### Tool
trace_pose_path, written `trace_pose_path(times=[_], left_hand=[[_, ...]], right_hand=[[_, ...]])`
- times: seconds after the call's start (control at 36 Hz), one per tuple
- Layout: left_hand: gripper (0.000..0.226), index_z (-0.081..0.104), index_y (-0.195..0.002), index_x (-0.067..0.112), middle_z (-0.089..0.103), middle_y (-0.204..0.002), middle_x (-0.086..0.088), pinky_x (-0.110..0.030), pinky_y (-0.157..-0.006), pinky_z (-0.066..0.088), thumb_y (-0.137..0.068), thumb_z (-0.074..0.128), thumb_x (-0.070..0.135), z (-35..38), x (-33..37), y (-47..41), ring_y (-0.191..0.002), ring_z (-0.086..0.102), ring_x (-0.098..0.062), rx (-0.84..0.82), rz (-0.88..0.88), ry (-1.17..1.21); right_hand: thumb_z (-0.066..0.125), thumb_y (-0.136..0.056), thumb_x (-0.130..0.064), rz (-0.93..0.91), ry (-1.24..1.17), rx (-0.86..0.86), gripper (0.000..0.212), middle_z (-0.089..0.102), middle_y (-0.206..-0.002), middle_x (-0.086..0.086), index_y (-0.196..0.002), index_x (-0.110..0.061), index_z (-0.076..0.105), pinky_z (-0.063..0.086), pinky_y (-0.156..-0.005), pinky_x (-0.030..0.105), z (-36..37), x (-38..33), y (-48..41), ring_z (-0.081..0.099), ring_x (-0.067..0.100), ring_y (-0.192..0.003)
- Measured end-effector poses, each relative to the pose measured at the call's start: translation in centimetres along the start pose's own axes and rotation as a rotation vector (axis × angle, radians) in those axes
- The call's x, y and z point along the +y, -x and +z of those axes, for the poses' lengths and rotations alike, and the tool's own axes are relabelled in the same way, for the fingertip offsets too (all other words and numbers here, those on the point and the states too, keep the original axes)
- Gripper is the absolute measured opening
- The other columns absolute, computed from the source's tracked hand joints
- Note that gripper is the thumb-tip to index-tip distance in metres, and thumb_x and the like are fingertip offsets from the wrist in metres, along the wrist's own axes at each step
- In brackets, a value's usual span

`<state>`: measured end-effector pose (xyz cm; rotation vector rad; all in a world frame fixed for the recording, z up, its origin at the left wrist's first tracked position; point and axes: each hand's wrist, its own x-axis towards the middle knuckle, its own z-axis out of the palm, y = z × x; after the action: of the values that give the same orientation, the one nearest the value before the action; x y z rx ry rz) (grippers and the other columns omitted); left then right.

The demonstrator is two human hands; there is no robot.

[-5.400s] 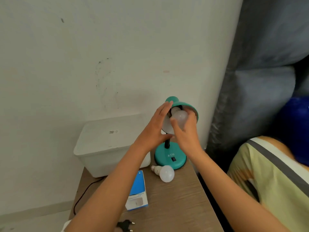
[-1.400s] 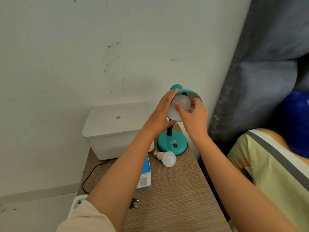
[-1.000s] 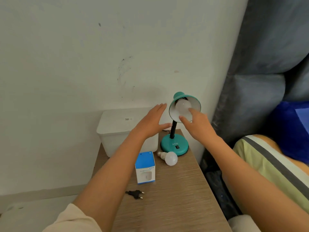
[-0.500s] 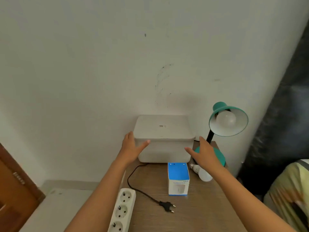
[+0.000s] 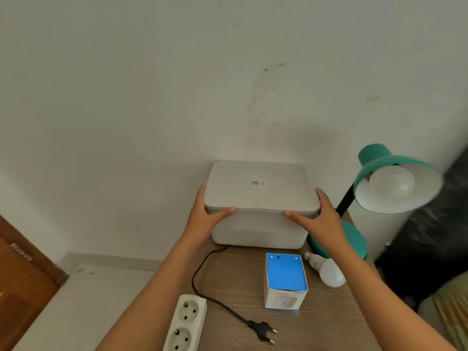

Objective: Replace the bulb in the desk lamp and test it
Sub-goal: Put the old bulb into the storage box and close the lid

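Note:
A teal desk lamp (image 5: pixel 379 158) stands at the table's back right, with a white bulb (image 5: pixel 391 183) seated inside its tilted shade. A second white bulb (image 5: pixel 329 271) lies on its side on the wooden table (image 5: pixel 238 282), next to an upright blue-and-white bulb box (image 5: pixel 285 283). The lamp's black cord ends in an unplugged plug (image 5: pixel 263 330) lying on the table. My left hand (image 5: pixel 207 214) and my right hand (image 5: pixel 320 216) grip the two sides of the lid of a white plastic box (image 5: pixel 260 198) against the wall.
A white power strip (image 5: pixel 186 323) hangs at the table's front left edge. A brown wooden door (image 5: pixel 20 279) is at the far left. Dark fabric (image 5: pixel 430 236) fills the right side, beside the lamp.
Both hands left the lamp and its bulb, swung left and took hold of the white box's lid on either side. The view turned left and down.

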<state>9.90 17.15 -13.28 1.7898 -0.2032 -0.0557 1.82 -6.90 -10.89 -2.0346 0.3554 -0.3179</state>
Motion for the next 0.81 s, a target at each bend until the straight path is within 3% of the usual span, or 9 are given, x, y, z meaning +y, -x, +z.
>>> trace_pose_path(times=[0.17, 0.31, 0.5, 0.72, 0.81], left_hand=[[0.099, 0.035, -0.136, 0.028, 0.052, -0.126, 0.013, -0.033, -0.098, 0.047, -0.053, 0.082, 0.055, -0.1, -0.4, -0.3, -0.117, 0.051, -0.006, 0.026, 0.022, 0.081], [0.092, 0.034, -0.135, 0.030, 0.050, -0.116, 0.022, -0.022, -0.090, 0.047, -0.058, 0.082, 0.045, 0.0, 0.5, -0.5, -0.109, 0.049, 0.004, 0.059, 0.042, 0.101], [0.058, 0.046, -0.120, 0.026, 0.056, -0.106, 0.013, -0.010, -0.075, 0.051, -0.073, 0.077, 0.014, -0.4, 2.4, -1.8, -0.097, 0.055, 0.002, 0.034, 0.080, 0.123], [0.054, 0.048, -0.119, 0.025, 0.058, -0.106, 0.011, -0.014, -0.073, 0.052, -0.074, 0.076, 0.019, -0.9, 3.4, -2.2, -0.097, 0.055, -0.002, 0.042, 0.083, 0.121], [0.058, 0.047, -0.124, 0.021, 0.057, -0.109, 0.007, -0.008, -0.072, 0.051, -0.074, 0.076, 0.020, -1.3, 3.9, -2.1, -0.100, 0.054, -0.003, 0.051, 0.086, 0.138]], right_hand=[[0.077, -0.069, -0.036, -0.019, -0.073, 0.049, 0.098, 0.033, -0.151, 0.005, -0.147, -0.018, 0.021, 0.030, -0.111, 0.035, 0.2, -0.2, -0.3, 0.032, 0.021, -0.137], [0.076, -0.071, -0.034, -0.062, -0.091, 0.040, 0.093, 0.037, -0.147, 0.002, -0.145, -0.018, 0.022, 0.030, -0.101, 0.024, -0.1, -0.8, -0.4, 0.038, 0.012, -0.128], [0.076, -0.069, -0.040, -0.048, -0.103, 0.056, 0.098, 0.038, -0.147, 0.005, -0.146, -0.017, 0.020, 0.033, -0.108, 0.033, -0.4, -2.1, -1.3, 0.037, 0.021, -0.134], [0.076, -0.069, -0.040, -0.067, -0.115, 0.091, 0.097, 0.040, -0.146, 0.005, -0.145, -0.018, 0.022, 0.034, -0.104, 0.029, -0.6, -3.3, -1.4, 0.039, 0.022, -0.133], [0.076, -0.070, -0.036, -0.090, -0.142, 0.091, 0.096, 0.038, -0.147, 0.005, -0.146, -0.018, 0.021, 0.032, -0.100, 0.025, -0.6, -4.3, -1.3, 0.038, 0.020, -0.133]])
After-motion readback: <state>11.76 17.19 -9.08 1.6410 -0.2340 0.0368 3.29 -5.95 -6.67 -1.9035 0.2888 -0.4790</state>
